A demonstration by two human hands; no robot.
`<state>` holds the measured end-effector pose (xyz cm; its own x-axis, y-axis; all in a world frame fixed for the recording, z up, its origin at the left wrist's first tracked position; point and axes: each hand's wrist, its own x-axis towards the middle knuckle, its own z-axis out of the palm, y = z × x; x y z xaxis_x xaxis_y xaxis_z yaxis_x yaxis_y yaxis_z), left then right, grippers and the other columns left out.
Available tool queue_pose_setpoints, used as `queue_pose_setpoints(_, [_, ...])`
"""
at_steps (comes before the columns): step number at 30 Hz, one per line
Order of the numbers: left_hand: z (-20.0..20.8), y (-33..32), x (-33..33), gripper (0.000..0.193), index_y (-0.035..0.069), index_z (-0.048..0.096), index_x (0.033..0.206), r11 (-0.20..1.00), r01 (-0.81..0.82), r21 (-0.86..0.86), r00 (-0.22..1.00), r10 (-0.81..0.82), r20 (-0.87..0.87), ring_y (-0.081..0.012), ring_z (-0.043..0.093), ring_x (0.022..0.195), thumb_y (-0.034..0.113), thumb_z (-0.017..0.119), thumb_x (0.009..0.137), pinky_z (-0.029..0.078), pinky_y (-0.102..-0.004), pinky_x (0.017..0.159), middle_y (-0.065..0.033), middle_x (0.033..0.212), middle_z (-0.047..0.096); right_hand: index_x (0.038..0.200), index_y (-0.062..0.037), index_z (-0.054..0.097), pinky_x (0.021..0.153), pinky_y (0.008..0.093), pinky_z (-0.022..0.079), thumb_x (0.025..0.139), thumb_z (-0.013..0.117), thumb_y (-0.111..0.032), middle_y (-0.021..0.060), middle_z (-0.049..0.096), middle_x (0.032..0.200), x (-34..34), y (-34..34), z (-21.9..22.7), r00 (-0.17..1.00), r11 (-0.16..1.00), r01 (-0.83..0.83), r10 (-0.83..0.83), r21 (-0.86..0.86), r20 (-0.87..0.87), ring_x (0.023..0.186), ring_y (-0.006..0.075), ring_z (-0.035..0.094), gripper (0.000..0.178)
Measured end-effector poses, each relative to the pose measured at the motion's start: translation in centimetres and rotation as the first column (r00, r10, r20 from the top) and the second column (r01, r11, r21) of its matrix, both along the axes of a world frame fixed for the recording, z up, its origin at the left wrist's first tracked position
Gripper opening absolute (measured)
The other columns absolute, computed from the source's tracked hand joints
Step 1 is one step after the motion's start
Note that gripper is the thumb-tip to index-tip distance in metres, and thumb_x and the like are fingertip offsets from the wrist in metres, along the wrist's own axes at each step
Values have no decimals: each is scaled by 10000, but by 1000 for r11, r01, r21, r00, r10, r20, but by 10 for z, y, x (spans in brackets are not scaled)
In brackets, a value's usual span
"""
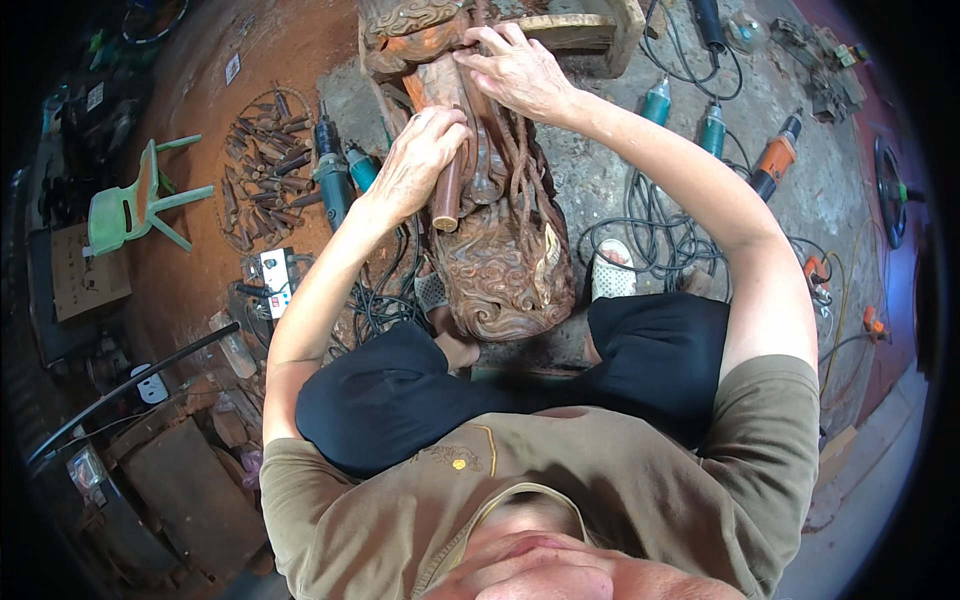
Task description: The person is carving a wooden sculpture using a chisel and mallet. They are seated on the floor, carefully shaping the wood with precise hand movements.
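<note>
In the head view, the person's left hand (422, 152) was curled over a brown cylindrical wooden handle (447, 202), its fingers closed round it; the blunt end stuck out below those fingers, toward the person. The right hand (525, 80) was up and to the right of the left fingers, its own fingers bent and slightly apart with their tips against the wood; whether they pinched anything, I could not tell. The reddish-brown wood carving (505, 290), covered in swirling relief, was beneath both hands' fingers and reached from them toward the person's knees. Left of the left fingers were a green die grinder (331, 180), a heap of wooden-handled tools (268, 170) and, well apart, a pale green plastic chair (112, 222). Right of the right fingers were two more green die grinders (656, 103), an orange-and-black power tool (777, 155) and tangled black cables (665, 240).
</note>
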<state>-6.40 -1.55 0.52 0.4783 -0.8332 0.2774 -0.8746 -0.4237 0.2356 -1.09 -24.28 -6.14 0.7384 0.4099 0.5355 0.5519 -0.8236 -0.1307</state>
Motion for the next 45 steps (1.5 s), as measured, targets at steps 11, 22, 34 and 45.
queue_pose_setpoints(11, [-1,0,-27,260,-18,600,1085,971,-12,241,998,27,-58,-336,557,1162,39,566,834,495,-408,998,-139,1174,603,1287,-188,670,914,448,530,922,646,-257,9,499,1350,0,0,-3,1000,1000,-5,5,17,-22,1240,250,471,372])
queue_pose_setpoints(22, [15,-4,-12,219,-7,566,1042,997,57,49,998,-57,-2,-341,565,1077,65,565,835,497,-417,927,-151,1107,584,1295,-186,654,875,464,546,921,648,-246,15,477,1352,2,1,-1,1000,999,-23,24,30,-20,1253,260,460,378])
queue_pose_setpoints(34, [-2,-6,-4,181,0,563,998,989,7,147,1000,-11,26,-330,556,1088,45,573,823,495,-414,936,-146,1089,569,1300,-183,664,904,439,540,936,632,-254,7,497,1350,1,-2,-1,999,1000,-21,21,-9,26,1222,245,480,372])
queue_pose_setpoints(45, [9,8,-41,240,-15,589,1057,984,76,160,990,-55,-130,-320,561,1050,51,570,827,508,-397,901,-132,1088,578,1304,-191,654,895,470,526,937,634,-262,6,482,1350,1,0,0,999,1000,-17,18,25,-28,1253,258,458,375])
